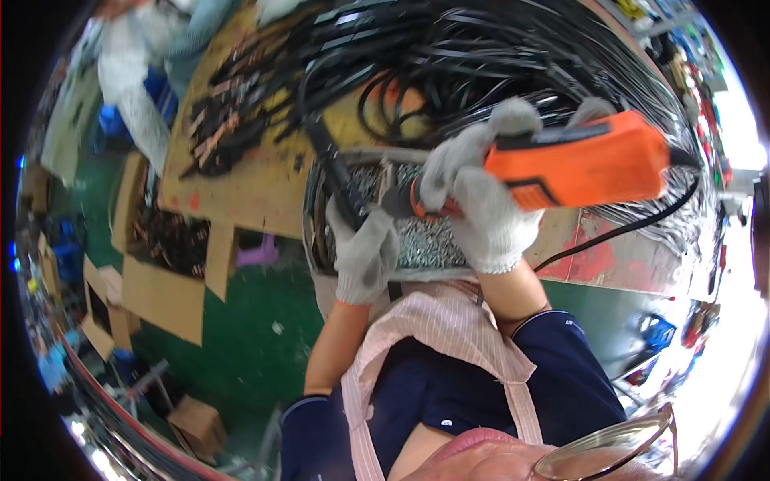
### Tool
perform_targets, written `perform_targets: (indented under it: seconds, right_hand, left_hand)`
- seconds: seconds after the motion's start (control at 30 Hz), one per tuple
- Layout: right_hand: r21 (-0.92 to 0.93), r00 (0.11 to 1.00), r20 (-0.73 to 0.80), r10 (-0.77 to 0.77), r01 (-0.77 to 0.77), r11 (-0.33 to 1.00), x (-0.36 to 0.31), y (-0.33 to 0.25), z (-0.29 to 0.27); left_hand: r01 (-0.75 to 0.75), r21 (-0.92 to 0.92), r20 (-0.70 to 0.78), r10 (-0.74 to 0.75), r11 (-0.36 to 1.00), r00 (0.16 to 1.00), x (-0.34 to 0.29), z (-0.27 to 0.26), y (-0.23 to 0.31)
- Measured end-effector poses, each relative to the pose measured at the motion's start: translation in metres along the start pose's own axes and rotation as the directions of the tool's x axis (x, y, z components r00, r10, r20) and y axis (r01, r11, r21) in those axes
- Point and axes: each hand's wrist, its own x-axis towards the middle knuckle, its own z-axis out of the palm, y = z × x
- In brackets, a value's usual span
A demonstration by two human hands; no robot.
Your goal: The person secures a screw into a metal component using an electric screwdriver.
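Observation:
My gloved left hand [365, 252] is closed around a long black cable fitting [333, 164], whose cable runs up toward the pile. In my gloved right hand [489, 212] is an orange electric screwdriver [577, 168] with a black power cord at its rear. Its dark nose points left and meets the fitting close to my left fingers; the bit itself cannot be made out. Under both hands sits an open divided bin [311, 228], and small silvery screws [429, 240] fill its compartments.
Black cables [497, 48] lie heaped across the yellow worktable [241, 196], with dark fittings [228, 120] at their left ends. An open cardboard box [164, 301] of dark and coppery parts stands left of the table. Another person [132, 72] is at the far left.

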Motion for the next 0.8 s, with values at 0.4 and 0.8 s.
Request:
perform_targets:
  seconds: [0.4, 0.8]
  right_hand:
    - [0.19, 0.671, -0.494, -0.553, 0.704, 0.684, -0.065, -0.082, -0.133]
    - [0.024, 0.476, -0.687, -0.549, 0.77, 0.637, -0.114, -0.102, -0.199]
  left_hand:
    - [-0.082, 0.064, 0.492, 0.04, 0.995, 0.87, -0.038, 0.119, 0.037]
    - [0.235, 0.181, 0.631, -0.296, 0.955, 0.717, 0.073, 0.32, -0.068]
